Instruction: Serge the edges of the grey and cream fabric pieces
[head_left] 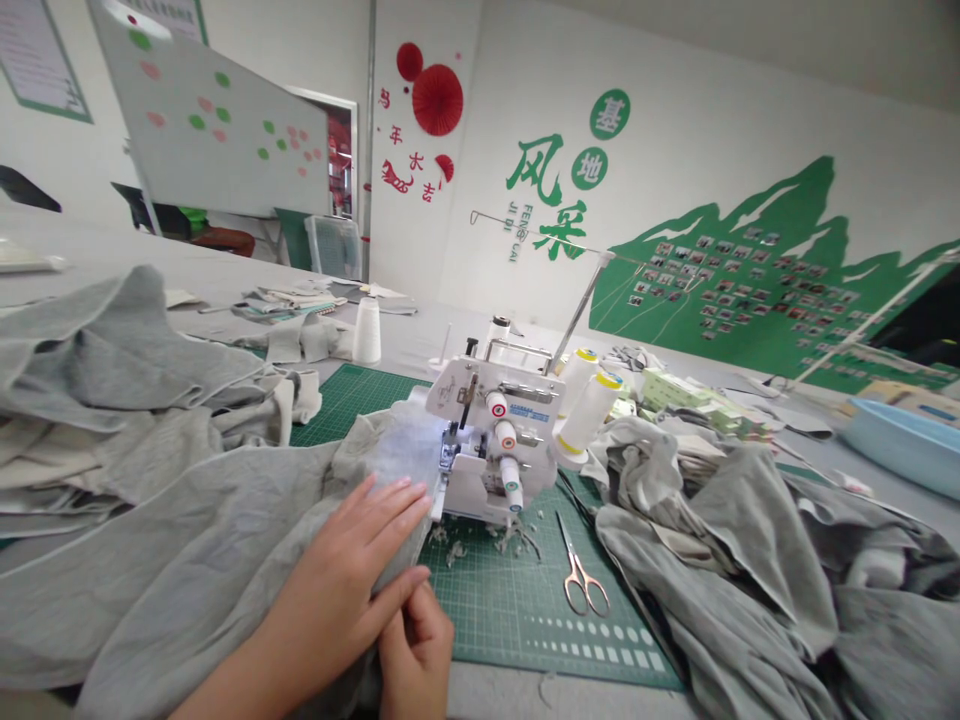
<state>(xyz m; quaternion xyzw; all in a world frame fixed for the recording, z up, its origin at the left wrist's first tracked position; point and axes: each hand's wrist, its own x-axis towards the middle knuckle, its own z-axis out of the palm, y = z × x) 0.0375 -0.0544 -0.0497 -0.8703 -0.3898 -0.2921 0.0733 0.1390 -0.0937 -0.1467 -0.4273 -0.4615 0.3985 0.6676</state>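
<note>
grey knit fabric (pixel 187 560) in loose folds

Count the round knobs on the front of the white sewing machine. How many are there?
3. All are on the front of the white overlock machine, in a slanting row: the top knob, the middle knob and the bottom knob. Others could be hidden.

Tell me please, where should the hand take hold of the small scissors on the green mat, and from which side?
Take the scissors by the gold-coloured finger loops, coming from above on the near side. They lie flat on the green cutting mat, with the loops toward the person and the blades pointing at the overlock machine, so the loops are closest to the right hand.
</note>
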